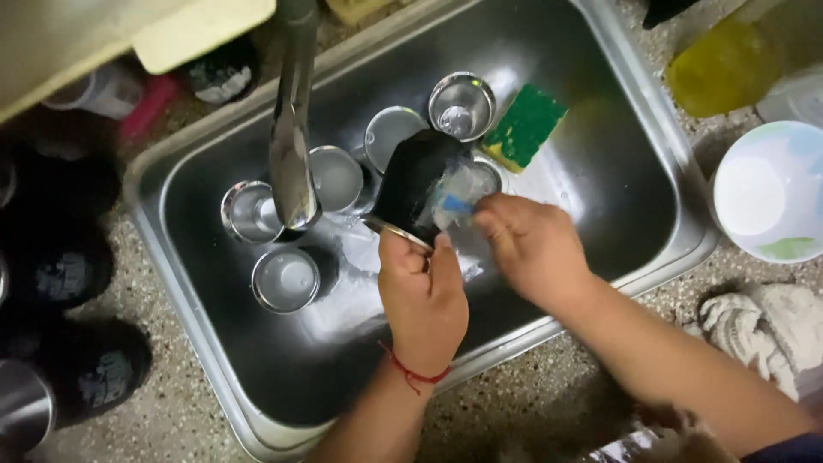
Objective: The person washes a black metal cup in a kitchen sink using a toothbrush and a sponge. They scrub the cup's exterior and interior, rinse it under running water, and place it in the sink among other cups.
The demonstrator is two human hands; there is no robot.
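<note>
sink [660, 214]: 5 steel cups standing inside | 1 green sponge [525, 126] | left hand [422, 300] fingers hold black cup [413, 184] | right hand [531, 249] fingers grip scrubber [454, 199]

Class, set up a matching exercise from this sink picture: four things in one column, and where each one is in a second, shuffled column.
Things:
1. black cup
2. green-and-yellow sponge
3. white bowl
4. crumpled cloth

Places:
A. on the counter, right of the sink
B. lying in the sink's far right part
C. held over the sink by the left hand
D. on the counter, nearer than the bowl

Pairs: 1-C, 2-B, 3-A, 4-D
</note>
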